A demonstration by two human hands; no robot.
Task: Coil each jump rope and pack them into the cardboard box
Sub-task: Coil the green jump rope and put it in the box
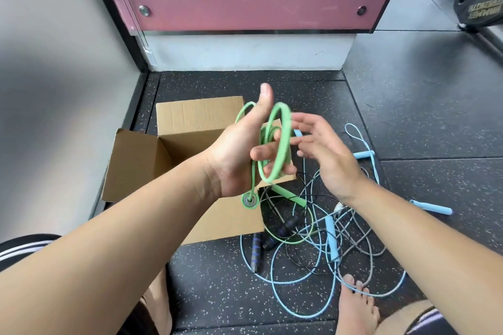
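The open box (196,114) is empty. Right of it lies a tangle (330,236) of blue, black and grey ropes. Above the box's right edge my left hand (236,155) grips the green rope (284,133) in coils; my right hand (329,155), fingers loosely spread, hovers just beside them.

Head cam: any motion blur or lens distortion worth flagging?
Head view: right hand fingers smeared by motion blur, green rope in the left hand slightly soft; head view, straight edges bow from the wide-angle lens; head view, light is soft, no hard shadows.
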